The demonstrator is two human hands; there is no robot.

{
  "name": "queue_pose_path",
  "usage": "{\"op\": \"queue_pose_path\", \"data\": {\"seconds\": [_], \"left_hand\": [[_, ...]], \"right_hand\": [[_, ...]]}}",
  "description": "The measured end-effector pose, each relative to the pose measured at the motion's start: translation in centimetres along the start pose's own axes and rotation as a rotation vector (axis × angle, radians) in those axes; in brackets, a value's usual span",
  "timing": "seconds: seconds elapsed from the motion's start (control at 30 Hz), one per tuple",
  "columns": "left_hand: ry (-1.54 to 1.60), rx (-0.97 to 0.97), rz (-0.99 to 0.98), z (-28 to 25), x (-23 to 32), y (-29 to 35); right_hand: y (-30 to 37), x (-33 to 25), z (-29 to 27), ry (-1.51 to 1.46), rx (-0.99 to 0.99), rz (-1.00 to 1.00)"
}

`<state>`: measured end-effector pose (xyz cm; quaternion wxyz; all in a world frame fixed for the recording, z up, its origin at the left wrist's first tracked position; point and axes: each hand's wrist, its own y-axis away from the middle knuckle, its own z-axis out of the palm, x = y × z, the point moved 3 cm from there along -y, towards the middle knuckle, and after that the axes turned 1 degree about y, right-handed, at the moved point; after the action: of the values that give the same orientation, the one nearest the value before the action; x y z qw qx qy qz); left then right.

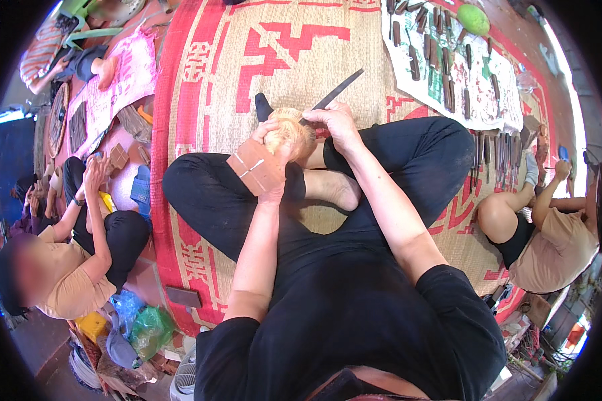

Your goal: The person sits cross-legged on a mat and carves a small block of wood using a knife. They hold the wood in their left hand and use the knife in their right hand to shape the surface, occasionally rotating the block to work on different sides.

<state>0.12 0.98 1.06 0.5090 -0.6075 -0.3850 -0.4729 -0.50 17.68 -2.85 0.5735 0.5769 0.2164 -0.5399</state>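
Woven matting (pixel 301 73), tan with red patterns, fills the upper centre; a white cloth (pixel 508 100) of chisels lies upper right. Centre frame, the left hand (pixel 274 144) wraps a pale wooden carving (pixel 293 134), fingers curled around it, hiding its form. The right hand (pixel 338 123) pinches a dark chisel (pixel 334 93) against it.

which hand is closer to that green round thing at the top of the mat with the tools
Right. The right hand, holding a dark chisel, sits below and left of the green round thing. The left hand, on the wooden piece, is farther left.
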Motion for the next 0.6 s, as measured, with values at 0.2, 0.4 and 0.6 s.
{"op": "queue_pose_path", "data": {"seconds": [0.2,0.4,0.6], "left_hand": [[-0.020,-0.015,0.013,-0.2,-0.3,0.0],[0.051,0.021,-0.055,-0.3,-0.5,0.2],[0.038,0.011,-0.028,-0.3,-0.6,0.1]], "right_hand": [[-1.7,0.8,-2.8,-0.243,0.136,-0.008],[-0.3,0.5,-0.5,-0.112,0.053,-0.016],[-1.8,0.5,-2.4,-0.106,0.113,-0.037]]}}
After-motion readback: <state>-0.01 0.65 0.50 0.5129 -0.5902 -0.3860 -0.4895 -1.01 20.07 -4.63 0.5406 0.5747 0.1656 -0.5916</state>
